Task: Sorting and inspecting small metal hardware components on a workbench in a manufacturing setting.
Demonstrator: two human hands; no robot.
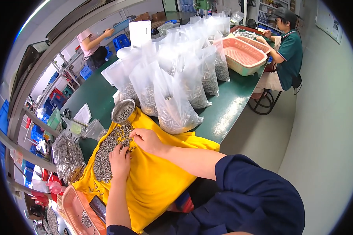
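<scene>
A heap of small silvery metal parts [104,158] lies spread over a yellow cloth [153,184] on the table in front of me. My left hand [120,161] rests at the heap's near right edge, fingers apart and touching the parts. Just beyond it, my right hand [146,140] is closed at the heap's right edge, its fingertips drawn together; whatever is in them is too small to make out. At the heap's far end a steel bowl [114,114], tipped toward it, holds more of the same parts.
Clear plastic bags [172,111] filled with metal parts crowd the green table [231,103]. A pink basket [68,199] and a phone [98,207] lie at near left. At far right, a seated person [290,55] works beside pink baskets [245,58]. Another person [91,45] stands far left.
</scene>
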